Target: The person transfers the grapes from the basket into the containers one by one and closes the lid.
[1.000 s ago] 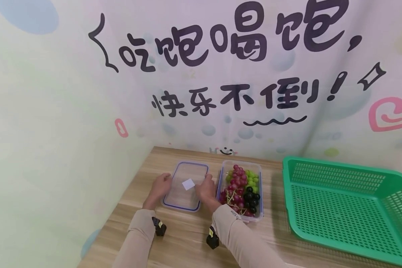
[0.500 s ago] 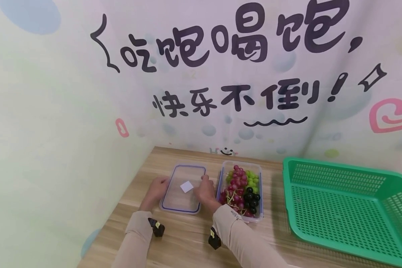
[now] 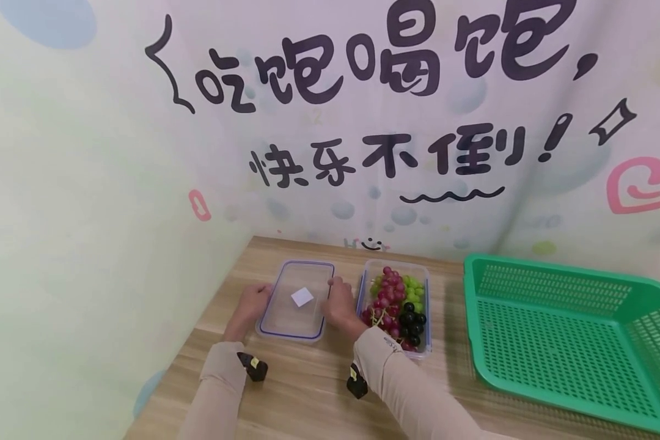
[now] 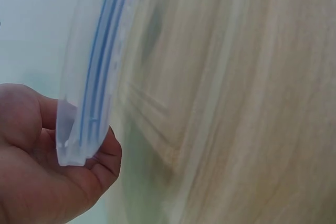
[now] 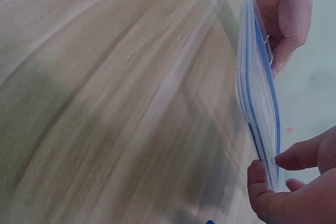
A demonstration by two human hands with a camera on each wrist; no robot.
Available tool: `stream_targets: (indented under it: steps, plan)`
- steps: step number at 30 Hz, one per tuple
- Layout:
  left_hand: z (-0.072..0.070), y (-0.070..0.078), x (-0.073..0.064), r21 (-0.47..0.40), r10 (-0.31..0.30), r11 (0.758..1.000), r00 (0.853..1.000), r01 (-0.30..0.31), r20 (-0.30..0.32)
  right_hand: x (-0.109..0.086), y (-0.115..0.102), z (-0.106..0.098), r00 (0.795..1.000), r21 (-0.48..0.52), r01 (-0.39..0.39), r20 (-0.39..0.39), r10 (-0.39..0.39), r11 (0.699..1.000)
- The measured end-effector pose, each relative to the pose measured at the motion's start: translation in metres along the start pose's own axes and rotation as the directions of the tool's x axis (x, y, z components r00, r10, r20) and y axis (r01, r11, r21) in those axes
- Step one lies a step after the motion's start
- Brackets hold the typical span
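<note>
A clear plastic box lid (image 3: pixel 286 318) with a blue sealing strip and a white square sticker (image 3: pixel 302 297) is between my hands, off the table in the wrist views. My left hand (image 3: pixel 253 302) grips its left edge, fingers curled beneath it in the left wrist view. My right hand (image 3: pixel 342 304) pinches the right edge between thumb and fingers (image 5: pixel 257 179). Just right of that hand stands a clear plastic box (image 3: pixel 429 324), uncovered, holding red grapes (image 3: pixel 389 293), green grapes (image 3: pixel 415 292) and black grapes (image 3: pixel 412 325).
A large green plastic basket (image 3: pixel 475 348) stands on the wooden table (image 3: pixel 302 391) at the right. Behind the table hangs a printed wall cloth (image 3: pixel 330 214), and a pale wall (image 3: pixel 88 244) borders the left side.
Both hands have moved the lid a little to the left, away from the grape box. The grape box and the basket have stayed in place.
</note>
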State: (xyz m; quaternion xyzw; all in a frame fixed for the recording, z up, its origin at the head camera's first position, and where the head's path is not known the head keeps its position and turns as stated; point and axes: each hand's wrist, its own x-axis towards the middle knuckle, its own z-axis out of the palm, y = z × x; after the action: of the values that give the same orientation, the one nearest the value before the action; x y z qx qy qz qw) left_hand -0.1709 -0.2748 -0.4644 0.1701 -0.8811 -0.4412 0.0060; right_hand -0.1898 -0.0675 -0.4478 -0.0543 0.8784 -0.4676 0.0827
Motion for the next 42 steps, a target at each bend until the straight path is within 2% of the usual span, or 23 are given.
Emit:
stream_targets:
  steps: [5, 10, 14, 20, 27, 35, 38, 42]
  plan:
    - [-0.003, 0.004, 0.003, -0.033, 0.020, 0.999, 1.000, -0.020, -0.007, 0.001, -0.006, -0.008, 1.000, 0.011, 0.009, 0.009, -0.009, 1.000]
    - [-0.005, 0.007, 0.006, -0.052, 0.054, 0.997, 0.999, -0.054, -0.008, 0.001, -0.012, -0.017, 1.000, 0.046, -0.029, 0.000, 0.029, 0.999]
    - [-0.007, 0.013, 0.006, -0.036, 0.068, 0.997, 0.998, -0.068, -0.015, 0.001, -0.013, -0.024, 0.997, 0.102, -0.072, 0.007, 0.071, 0.992]
    - [-0.007, 0.022, 0.006, -0.031, 0.090, 0.995, 0.995, -0.091, -0.031, 0.002, -0.012, -0.035, 0.997, 0.140, -0.081, 0.021, 0.079, 0.987]
    - [-0.006, 0.031, 0.007, -0.085, 0.082, 0.993, 0.997, -0.083, -0.014, 0.005, -0.010, -0.046, 0.995, 0.189, -0.101, 0.047, 0.093, 0.977]
    - [-0.007, 0.043, 0.002, -0.109, 0.067, 0.992, 0.998, -0.067, 0.002, 0.004, -0.013, -0.060, 0.994, 0.251, -0.107, 0.046, 0.099, 0.962]
    - [-0.008, 0.047, 0.000, -0.123, 0.088, 0.989, 0.996, -0.087, 0.003, 0.004, -0.015, -0.068, 0.994, 0.295, -0.105, 0.051, 0.094, 0.950]
    - [-0.007, 0.055, 0.000, -0.128, 0.151, 0.980, 0.988, -0.151, -0.007, 0.006, -0.015, -0.078, 0.994, 0.360, -0.104, 0.056, 0.089, 0.927]
